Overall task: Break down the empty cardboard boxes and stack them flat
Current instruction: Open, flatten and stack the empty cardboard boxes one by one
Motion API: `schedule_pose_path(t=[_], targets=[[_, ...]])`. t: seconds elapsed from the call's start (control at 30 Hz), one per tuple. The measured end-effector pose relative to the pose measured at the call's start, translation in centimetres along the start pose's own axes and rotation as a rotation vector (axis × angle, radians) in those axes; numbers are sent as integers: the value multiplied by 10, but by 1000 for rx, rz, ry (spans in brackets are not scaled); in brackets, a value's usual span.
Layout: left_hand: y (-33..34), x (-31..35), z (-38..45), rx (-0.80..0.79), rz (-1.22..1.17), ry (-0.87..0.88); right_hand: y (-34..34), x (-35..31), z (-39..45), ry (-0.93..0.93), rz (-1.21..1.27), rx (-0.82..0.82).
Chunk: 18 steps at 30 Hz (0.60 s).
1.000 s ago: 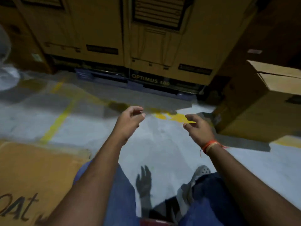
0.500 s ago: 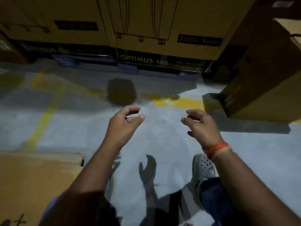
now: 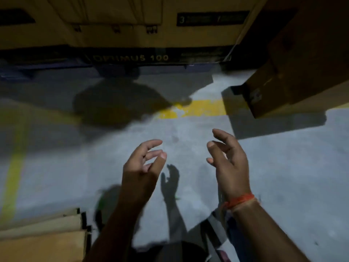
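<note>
— While both arms reach out over the grey concrete floor (image 3: 273, 176), what are the hands doing?

— Nothing is in them. The left hand (image 3: 143, 167) hangs palm inward, its fingers (image 3: 151, 144) loosely curled and the thumb angled up toward them, with air in between. The right hand (image 3: 228, 159) faces it, fingers spread and slightly bent, thumb apart. An orange thread band (image 3: 238, 201) circles that wrist.

— So each grip is slack?

— Slack and empty, yes. The two hands are held near each other, palms roughly facing, above their own shadow on the floor.

— And the cardboard?

— A stack of flattened brown cardboard sheets (image 3: 43, 239) lies on the floor at the lower left, just beside the left forearm. An upright brown cardboard box (image 3: 294, 76) stands to the upper right, well apart from the right hand. Along the back runs a row of large tan printed cartons (image 3: 120, 35), one marked "100". A worn yellow painted stripe (image 3: 192, 110) crosses the floor between that row and the hands.
</note>
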<state>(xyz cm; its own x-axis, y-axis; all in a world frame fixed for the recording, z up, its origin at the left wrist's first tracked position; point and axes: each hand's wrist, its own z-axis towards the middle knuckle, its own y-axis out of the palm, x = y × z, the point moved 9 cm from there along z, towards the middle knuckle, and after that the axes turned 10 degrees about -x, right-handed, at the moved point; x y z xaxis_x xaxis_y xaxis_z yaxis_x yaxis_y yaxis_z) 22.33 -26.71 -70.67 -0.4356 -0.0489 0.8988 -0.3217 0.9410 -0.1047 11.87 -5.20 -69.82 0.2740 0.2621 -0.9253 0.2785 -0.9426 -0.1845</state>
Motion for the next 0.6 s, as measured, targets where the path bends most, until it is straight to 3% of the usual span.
schedule_pose_path(t=[0.2,0.43,0.6], targets=[[98,138,96,-228,121,215,-85,-55,54,25,162,238],[222,265,187,-280,112,416,-257,-115,100,-83,116,747],[312,326,267,-237,191,474,-335,-98,155,158,279,897]])
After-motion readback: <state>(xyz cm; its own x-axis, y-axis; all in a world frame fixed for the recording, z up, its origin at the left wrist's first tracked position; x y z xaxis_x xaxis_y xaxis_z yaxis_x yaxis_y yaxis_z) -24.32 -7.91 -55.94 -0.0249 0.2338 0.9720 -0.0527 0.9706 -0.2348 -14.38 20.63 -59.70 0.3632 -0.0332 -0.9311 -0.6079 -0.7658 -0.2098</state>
